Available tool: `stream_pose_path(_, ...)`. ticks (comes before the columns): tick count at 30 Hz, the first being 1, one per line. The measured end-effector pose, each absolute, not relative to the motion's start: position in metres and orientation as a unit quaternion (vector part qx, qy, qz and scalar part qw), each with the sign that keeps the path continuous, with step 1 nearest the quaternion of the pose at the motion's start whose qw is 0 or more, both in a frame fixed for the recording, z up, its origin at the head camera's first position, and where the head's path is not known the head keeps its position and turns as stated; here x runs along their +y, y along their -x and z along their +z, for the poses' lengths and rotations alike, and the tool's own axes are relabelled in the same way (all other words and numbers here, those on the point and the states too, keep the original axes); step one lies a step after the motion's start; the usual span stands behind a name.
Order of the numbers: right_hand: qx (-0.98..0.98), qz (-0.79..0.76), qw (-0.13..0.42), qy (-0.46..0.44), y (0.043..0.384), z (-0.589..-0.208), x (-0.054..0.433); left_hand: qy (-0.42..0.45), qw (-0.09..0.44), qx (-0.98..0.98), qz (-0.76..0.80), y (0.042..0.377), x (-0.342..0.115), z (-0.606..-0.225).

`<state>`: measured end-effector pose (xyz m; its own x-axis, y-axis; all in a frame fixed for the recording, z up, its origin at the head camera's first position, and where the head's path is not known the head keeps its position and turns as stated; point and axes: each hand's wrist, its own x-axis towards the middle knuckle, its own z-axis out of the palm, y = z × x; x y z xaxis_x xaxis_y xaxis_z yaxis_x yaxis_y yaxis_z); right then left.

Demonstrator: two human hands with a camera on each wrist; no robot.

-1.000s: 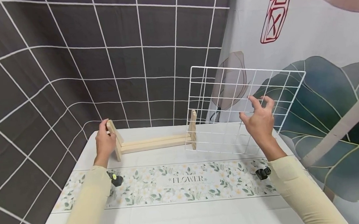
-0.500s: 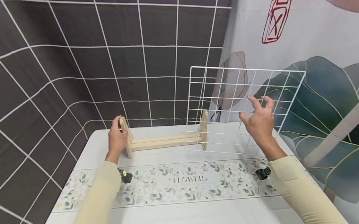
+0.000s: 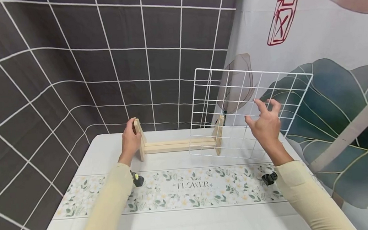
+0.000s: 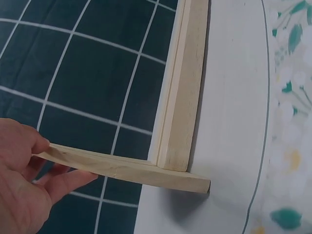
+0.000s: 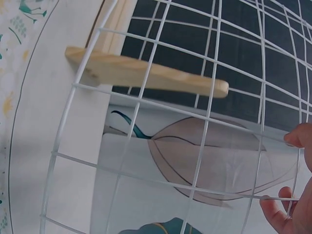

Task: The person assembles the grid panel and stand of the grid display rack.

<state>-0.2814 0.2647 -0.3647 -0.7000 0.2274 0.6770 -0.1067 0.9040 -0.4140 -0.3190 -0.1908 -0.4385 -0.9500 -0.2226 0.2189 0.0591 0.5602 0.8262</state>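
A pale wooden stand, two upright end boards joined by a low crossbar, is on the back of the table. My left hand pinches the top of its left end board between thumb and fingers. The white wire grid panel is tilted up at the right, in front of the stand's right end board. My right hand holds the grid by its wires, thumb and fingertips curled on them. The right end board shows through the mesh.
A white table carries a flower-printed band across its middle. A dark checked cloth hangs behind and at the left. A leaf-printed curtain hangs at the right, close behind the grid.
My left hand has slid the wooden stand to the right, so its right end now sits farther behind the grid. The right hand and the grid have stayed in place.
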Motion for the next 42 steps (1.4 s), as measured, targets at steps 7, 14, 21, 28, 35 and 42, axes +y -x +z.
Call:
stream_pose_path(7, -0.899, 0.216, 0.378, 0.039, 0.279, -0.366, 0.263, -0.035, 0.141, -0.869, -0.472, 0.321, -0.170, -0.438)
stream_pose_path(14, -0.894, 0.217, 0.390, 0.032, 0.280, -0.365, 0.264, -0.025, 0.131, -0.870, -0.475, 0.326, -0.154, -0.436)
stream_pose_path(21, -0.893, 0.219, 0.392, 0.030, 0.280, -0.363, 0.264, -0.016, 0.123, -0.869, -0.478, 0.326, -0.143, -0.435)
stream_pose_path(28, -0.893, 0.220, 0.391, 0.030, 0.280, -0.363, 0.263, -0.013, 0.124, -0.869, -0.480, 0.329, -0.130, -0.437)
stream_pose_path(35, -0.893, 0.222, 0.392, 0.025, 0.281, -0.362, 0.266, 0.006, 0.123, -0.871, -0.475, 0.329, -0.121, -0.438)
stream_pose_path(42, -0.892, 0.226, 0.390, 0.024, 0.280, -0.357, 0.265, 0.014, 0.126, -0.875, -0.467, 0.330, -0.120, -0.440)
